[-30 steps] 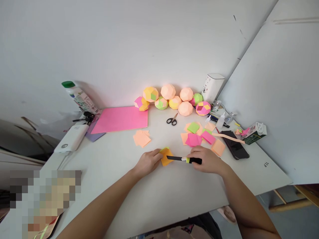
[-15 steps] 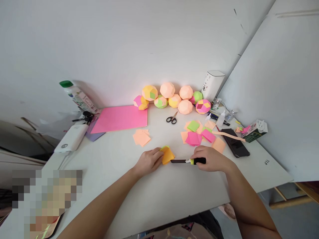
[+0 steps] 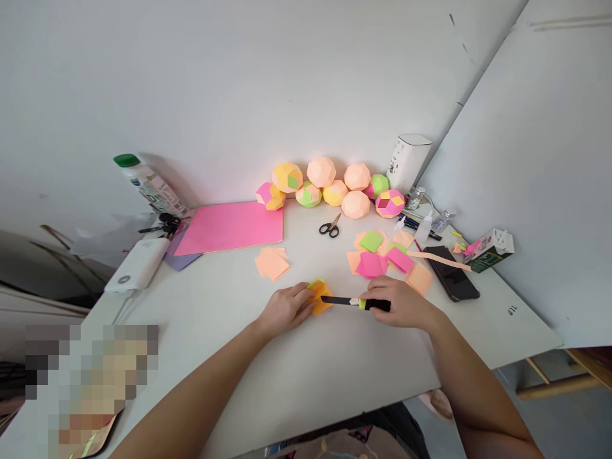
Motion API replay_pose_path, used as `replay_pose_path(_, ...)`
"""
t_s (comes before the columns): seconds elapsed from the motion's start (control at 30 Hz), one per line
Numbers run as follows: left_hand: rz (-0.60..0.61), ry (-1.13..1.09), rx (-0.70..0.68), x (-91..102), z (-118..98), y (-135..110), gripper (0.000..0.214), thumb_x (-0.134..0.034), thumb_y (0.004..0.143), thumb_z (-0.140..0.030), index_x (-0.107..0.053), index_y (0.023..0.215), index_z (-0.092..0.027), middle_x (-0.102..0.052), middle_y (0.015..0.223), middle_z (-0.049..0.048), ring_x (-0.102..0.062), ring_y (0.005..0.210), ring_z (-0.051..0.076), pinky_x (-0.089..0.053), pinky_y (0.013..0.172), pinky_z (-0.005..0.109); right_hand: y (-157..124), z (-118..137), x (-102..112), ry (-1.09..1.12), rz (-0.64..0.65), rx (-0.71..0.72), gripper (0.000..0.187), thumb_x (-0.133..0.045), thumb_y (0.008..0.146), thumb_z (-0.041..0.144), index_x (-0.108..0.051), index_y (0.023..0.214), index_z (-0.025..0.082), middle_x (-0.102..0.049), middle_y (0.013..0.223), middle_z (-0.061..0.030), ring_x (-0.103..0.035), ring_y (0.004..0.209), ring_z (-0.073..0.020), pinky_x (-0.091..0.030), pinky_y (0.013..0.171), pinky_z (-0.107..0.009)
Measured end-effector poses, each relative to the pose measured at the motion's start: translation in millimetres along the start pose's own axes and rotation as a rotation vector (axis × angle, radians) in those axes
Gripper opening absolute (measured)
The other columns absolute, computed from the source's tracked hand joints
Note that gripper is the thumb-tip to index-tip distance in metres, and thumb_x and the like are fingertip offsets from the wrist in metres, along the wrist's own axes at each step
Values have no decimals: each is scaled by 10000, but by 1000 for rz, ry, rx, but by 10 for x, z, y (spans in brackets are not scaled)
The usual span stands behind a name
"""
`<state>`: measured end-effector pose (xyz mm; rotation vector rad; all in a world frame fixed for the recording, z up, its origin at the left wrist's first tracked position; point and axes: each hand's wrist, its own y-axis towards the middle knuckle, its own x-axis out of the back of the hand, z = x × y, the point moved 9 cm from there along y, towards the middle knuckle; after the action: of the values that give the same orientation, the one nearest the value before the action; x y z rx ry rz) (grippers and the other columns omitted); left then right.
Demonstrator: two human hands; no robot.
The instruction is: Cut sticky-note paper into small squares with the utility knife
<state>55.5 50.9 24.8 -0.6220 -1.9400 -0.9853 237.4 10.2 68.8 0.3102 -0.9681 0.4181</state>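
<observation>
My left hand [image 3: 287, 310] is closed on the left side of some folded orange paper [image 3: 321, 306], with a bit of green showing at its top edge. In my right hand [image 3: 400, 303] is a utility knife [image 3: 356, 302] with a black and yellow handle, its dark blade pointing left. The blade's tip lies over the right part of the orange paper; whether it is inside a fold I cannot tell. Peach paper pieces [image 3: 272, 263] lie beyond my left hand. Pink, green and peach pieces [image 3: 373, 264] are piled just beyond my right hand.
Several faceted paper balls [image 3: 322, 172] line the wall. Scissors [image 3: 330, 227] lie before them. A pink sheet [image 3: 229, 226] is at the back left, near a white power bank [image 3: 137, 264]. A black phone [image 3: 451, 273], glue bottle [image 3: 424, 227] and small box [image 3: 488, 250] are on the right.
My right hand has moved slightly left and up with the knife. The blade's tip went from the paper's right edge to over the paper. My left hand stayed in place.
</observation>
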Motion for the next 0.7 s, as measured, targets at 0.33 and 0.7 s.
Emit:
replay_pose_path(0.33,-60,25,-7,-2,44,-24,148,-328,933,-152,-447,991,-218,-673,935,29,-569,558,105,-360,469,209,-32,-48,-45,-2,136,-56,379,-535,692,75,-742,969,230,-639,860,-34,-586,797,-174,-482,685,-268)
replay_pose_path(0.7,2,28,-17,-7,-1,-16,135,-435,901,-281,-510,988,-210,-647,1046,68,-594,605,116,-437,522,229,-36,-43,-51,-30,132,-56,378,-527,693,79,-741,967,228,-646,850,-35,-589,781,-174,-476,678,-268)
